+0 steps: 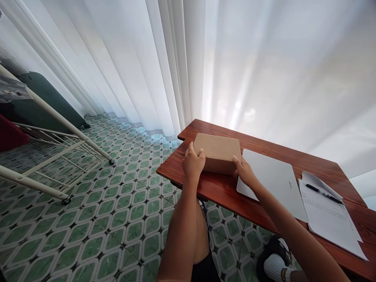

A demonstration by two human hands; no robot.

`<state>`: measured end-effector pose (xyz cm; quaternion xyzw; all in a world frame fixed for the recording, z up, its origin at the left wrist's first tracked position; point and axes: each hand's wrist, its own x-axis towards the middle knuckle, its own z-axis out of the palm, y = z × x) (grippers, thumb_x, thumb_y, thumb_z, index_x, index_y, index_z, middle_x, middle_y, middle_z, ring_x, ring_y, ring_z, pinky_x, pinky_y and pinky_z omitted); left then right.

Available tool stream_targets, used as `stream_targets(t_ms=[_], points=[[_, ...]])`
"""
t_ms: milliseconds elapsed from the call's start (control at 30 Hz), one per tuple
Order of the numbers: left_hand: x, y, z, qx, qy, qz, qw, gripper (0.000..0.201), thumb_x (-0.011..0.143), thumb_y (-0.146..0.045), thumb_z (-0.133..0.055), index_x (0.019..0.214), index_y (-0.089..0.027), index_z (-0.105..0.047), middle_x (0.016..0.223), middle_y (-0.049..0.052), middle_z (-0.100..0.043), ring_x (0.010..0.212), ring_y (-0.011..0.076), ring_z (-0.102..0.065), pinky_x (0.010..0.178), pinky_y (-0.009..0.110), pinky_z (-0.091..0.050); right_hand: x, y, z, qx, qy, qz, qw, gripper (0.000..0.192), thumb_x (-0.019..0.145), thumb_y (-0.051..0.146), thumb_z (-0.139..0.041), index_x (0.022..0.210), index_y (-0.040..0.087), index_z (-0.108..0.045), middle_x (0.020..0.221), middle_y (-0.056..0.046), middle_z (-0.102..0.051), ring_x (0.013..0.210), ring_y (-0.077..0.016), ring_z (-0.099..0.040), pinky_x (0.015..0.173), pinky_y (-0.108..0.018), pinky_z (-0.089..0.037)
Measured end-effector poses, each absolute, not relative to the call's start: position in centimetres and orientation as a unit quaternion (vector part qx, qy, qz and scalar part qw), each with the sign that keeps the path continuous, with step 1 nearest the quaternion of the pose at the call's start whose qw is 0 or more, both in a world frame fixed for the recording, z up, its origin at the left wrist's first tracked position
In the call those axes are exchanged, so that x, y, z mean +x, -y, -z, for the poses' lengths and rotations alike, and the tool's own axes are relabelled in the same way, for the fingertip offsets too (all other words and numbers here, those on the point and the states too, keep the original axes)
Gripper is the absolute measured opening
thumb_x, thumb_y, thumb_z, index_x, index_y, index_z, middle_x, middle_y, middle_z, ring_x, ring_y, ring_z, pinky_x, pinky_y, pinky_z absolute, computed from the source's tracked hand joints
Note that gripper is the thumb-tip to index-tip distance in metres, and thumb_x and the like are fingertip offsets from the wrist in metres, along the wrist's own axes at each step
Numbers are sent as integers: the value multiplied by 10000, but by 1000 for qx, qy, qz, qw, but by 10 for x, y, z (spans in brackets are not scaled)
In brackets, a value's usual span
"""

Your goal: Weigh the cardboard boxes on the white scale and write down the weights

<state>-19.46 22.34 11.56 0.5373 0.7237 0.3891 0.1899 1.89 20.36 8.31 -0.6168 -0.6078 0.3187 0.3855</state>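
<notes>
A brown cardboard box [217, 147] with its top closed rests on the left part of the reddish wooden table [217, 183]. My left hand [194, 159] grips the box's left end, thumb near the top edge and fingers along the side. At the right front corner, my right hand [244, 171] holds the box with the thumb on its front face; its other fingers are mostly hidden behind the corner. Just right of the box lies a closed silver laptop [273, 178], partly covered by my right forearm.
Sheets of written paper [329, 219] lie on the table right of the laptop, with a black pen [324, 194] on them. White curtains [249, 70] hang behind the table. On the left, a wheeled metal rack [70, 160] and a dark green suitcase [49, 102] stand on the tiled floor [117, 219].
</notes>
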Motion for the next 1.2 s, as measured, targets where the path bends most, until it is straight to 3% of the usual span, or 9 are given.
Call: stream_targets(t_ms=[433, 733, 1000, 1200], points=[[-191, -221, -117, 529, -730, -393, 183, 585, 938, -339, -496, 1490, -156, -433, 1505, 112, -509, 1339, 370, -517, 1080, 510, -456, 17, -203, -86, -623, 587, -340, 388, 595, 967, 605, -355, 1399, 230, -519, 1292, -114, -643, 1139, -348, -622, 955, -523, -515], [-188, -219, -118, 528, -734, -397, 161, 582, 931, -334, -520, 1482, -162, -442, 1500, 103, -517, 1342, 360, -521, 1084, 500, -458, 16, -204, -89, -616, 585, -343, 402, 578, 965, 553, -370, 1415, 220, -515, 1388, -88, -600, 1284, -323, -530, 1098, -496, -415], [-187, -219, -116, 531, -729, -410, 133, 574, 925, -347, -520, 1466, -161, -466, 1467, 117, -550, 1294, 365, -561, 1043, 494, -488, 19, -204, -85, -599, 584, -351, 421, 548, 967, 573, -370, 1370, 250, -554, 1308, -76, -644, 1226, -346, -578, 1004, -536, -500], [-185, -217, -119, 530, -726, -421, 120, 578, 921, -347, -527, 1468, -170, -473, 1448, 110, -569, 1246, 356, -594, 1017, 483, -507, 20, -202, -89, -590, 591, -345, 429, 550, 968, 566, -369, 1383, 248, -538, 1363, -75, -618, 1280, -340, -542, 1073, -546, -442]])
